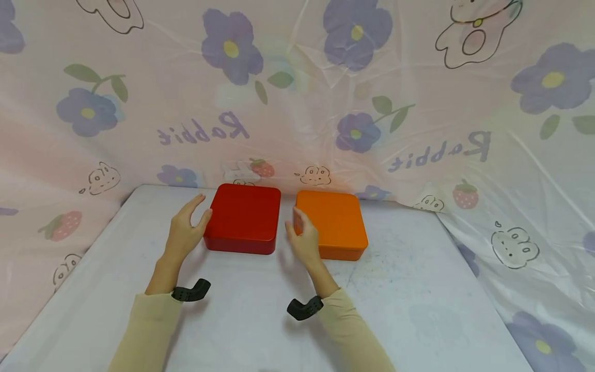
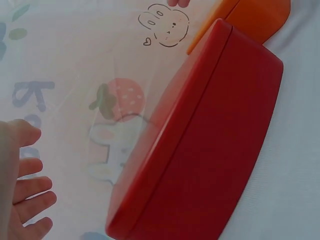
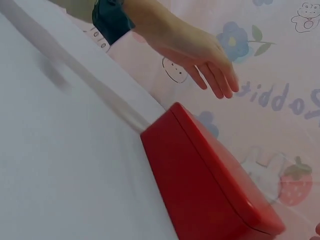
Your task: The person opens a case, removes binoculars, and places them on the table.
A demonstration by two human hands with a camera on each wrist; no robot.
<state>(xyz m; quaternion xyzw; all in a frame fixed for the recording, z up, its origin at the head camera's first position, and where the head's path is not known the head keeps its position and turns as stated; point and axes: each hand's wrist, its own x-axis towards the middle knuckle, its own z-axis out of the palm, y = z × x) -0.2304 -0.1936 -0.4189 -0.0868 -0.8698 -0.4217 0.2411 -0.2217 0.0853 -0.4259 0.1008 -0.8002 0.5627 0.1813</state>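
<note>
A red lidded box sits near the back of the white table, its lid seam visible in the left wrist view along the red side. To its right stands an orange lidded box, apart by a narrow gap. My left hand is at the red box's left side, thumb and fingers spread apart and holding nothing. In the right wrist view that left hand hovers beyond the red box. My right hand overlaps the orange box's left edge in the head view, its fingers loosely bent with nothing in them.
The white table reaches back to a hanging pink sheet printed with flowers and rabbits, directly behind both boxes. Each wrist wears a dark band with a protruding piece, such as the left wrist band.
</note>
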